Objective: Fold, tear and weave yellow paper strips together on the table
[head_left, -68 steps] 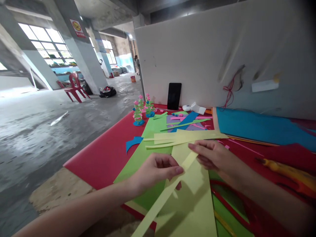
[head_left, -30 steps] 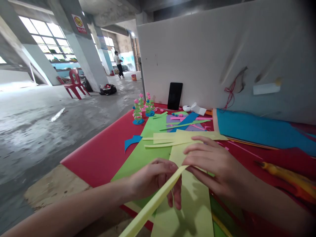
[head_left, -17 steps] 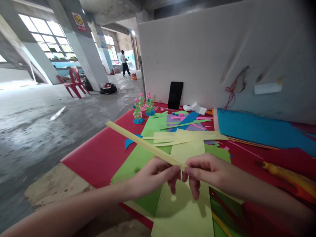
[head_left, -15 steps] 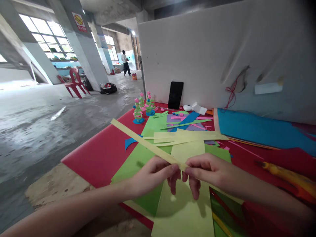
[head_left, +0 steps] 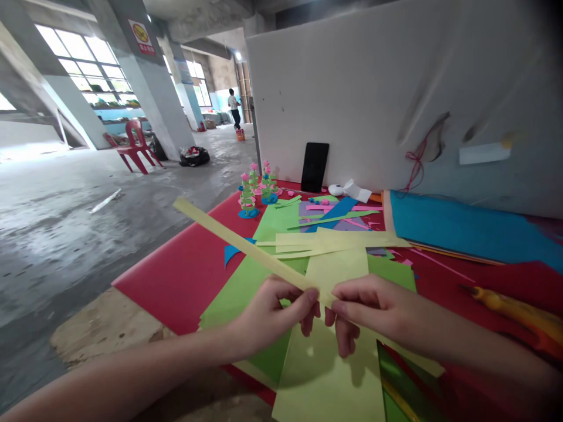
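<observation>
A long pale yellow paper strip (head_left: 246,246) is pinched between the fingers of both hands, its free end slanting up to the left. My left hand (head_left: 281,308) grips it between thumb and index finger. Close beside it, my right hand (head_left: 365,308) pinches the strip's near end, which the fingertips partly hide. Beneath the hands lies a wide pale yellow paper sheet (head_left: 329,381) over green paper (head_left: 237,305). More cut yellow strips (head_left: 343,239) rest just beyond the hands.
Several small paper trees (head_left: 248,199) stand at the table's far left, near a black phone (head_left: 315,167) leaning on the white panel. A yellow-orange hot glue gun (head_left: 510,308) lies at right, below blue sheets (head_left: 466,228). A person (head_left: 234,108) is far off, past a red chair (head_left: 136,143).
The strip's free end has swung a little further left and up. Both hands keep their pinch at nearly the same spot. The distant person has moved right.
</observation>
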